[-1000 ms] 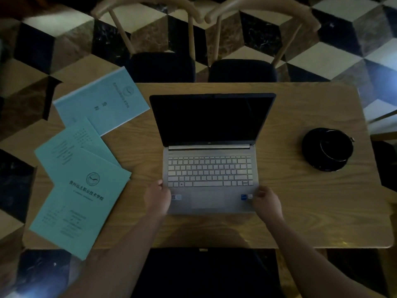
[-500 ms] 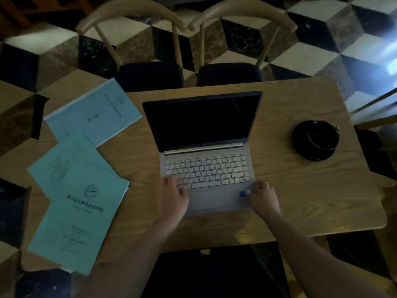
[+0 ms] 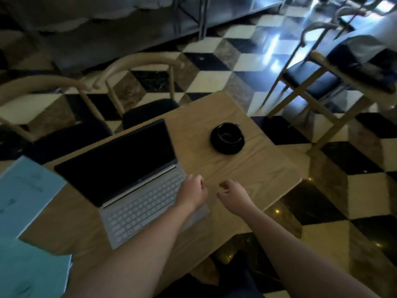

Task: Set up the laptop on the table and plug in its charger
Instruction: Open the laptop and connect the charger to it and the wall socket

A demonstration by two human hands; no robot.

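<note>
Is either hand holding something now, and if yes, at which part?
Nothing is held. The left hand rests on the right edge of the laptop, fingers loosely curled; the right hand hovers beside it, holding nothing.

1. The table (image 3: 247,168) top is light wood with a visible wavy grain and a matt, smooth face.
2. The laptop (image 3: 137,190) has a silver, metal-looking matt deck with pale keys; its dark screen looks glossy.
3. The cup and saucer (image 3: 227,137) are black and shiny, like glazed ceramic.
4. The booklets (image 3: 25,190) are pale blue-green paper, matt.
5. The chairs (image 3: 137,82) have smooth bent wooden frames and dark padded seats.
6. The floor (image 3: 247,61) is polished stone-like tile in black, cream and brown, highly reflective.
</note>
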